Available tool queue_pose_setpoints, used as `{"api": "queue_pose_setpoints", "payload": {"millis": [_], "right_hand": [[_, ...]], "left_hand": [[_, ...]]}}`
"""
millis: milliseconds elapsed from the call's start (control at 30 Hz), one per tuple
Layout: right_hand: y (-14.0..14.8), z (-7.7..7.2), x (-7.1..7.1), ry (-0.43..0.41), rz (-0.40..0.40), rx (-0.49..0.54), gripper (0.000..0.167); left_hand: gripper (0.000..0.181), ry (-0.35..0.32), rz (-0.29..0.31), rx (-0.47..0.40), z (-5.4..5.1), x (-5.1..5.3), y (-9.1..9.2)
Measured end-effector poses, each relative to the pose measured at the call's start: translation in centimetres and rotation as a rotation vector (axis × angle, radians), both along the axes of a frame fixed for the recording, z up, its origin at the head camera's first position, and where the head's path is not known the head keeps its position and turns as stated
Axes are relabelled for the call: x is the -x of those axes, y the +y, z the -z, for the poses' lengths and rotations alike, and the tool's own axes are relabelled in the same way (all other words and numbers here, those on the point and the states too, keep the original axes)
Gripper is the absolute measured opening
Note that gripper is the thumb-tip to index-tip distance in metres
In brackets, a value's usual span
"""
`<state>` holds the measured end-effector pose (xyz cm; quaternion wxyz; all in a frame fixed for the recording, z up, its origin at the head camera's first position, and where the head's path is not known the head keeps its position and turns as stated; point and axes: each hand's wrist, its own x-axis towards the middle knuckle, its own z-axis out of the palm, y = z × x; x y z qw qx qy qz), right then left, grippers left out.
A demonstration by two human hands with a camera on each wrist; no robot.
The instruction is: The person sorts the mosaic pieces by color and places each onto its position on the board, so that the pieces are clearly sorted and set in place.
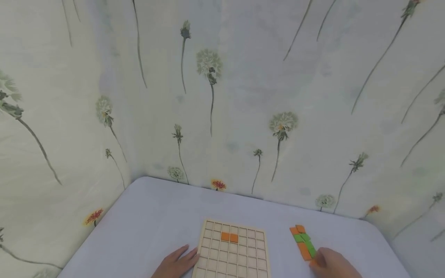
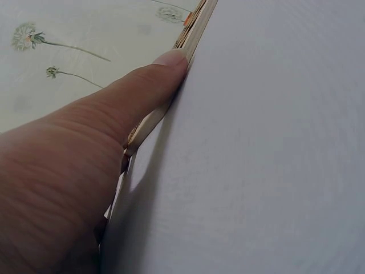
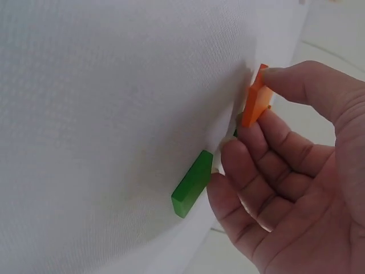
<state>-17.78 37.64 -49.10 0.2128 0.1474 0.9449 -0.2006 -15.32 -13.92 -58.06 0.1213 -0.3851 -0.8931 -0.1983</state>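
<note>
A pale wooden grid board [image 1: 242,251] lies on the table with two orange tiles [image 1: 229,237] side by side in neighbouring squares near its far edge. My left hand [image 1: 176,263] rests at the board's left edge; its thumb [image 2: 154,77] lies straight along the rim in the left wrist view. Beside a small group of tiles, my right hand [image 1: 333,263] pinches an orange tile [image 3: 256,101] between thumb and finger. A green tile [image 3: 193,184] is close to the fingertips of that hand in the right wrist view.
Several orange and green tiles [image 1: 303,250] lie in an overlapping cluster right of the board. A white table surface [image 1: 167,216] spreads beneath everything. Cloth or paper with a dandelion pattern [image 1: 240,96] rises behind the table and at its sides.
</note>
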Motion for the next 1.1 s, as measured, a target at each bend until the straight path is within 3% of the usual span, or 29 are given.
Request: {"api": "queue_pose_setpoints", "payload": {"millis": [100,267,467,833,1100], "right_hand": [[0.2,0.5,0.1,0.030,0.027,0.025,0.040],[0.4,0.7,0.6,0.168,-0.039,0.049,0.044],[-0.7,-0.4,0.3,0.273,-0.117,0.053,0.046],[-2.6,-2.1,0.1,0.340,-0.131,0.053,0.035],[-3.5,-3.1,0.1,0.397,-0.149,0.048,0.031]], "left_hand": [[0.073,0.027,-0.006,-0.007,0.1,-0.3,0.0],[0.075,0.070,-0.017,-0.010,-0.1,-0.3,-0.1],[0.076,0.033,-0.023,-0.017,-0.4,-0.6,0.0],[0.077,0.038,-0.038,-0.036,0.0,-0.5,0.1],[0.077,0.050,-0.017,-0.036,-0.5,-0.6,0.1]]}}
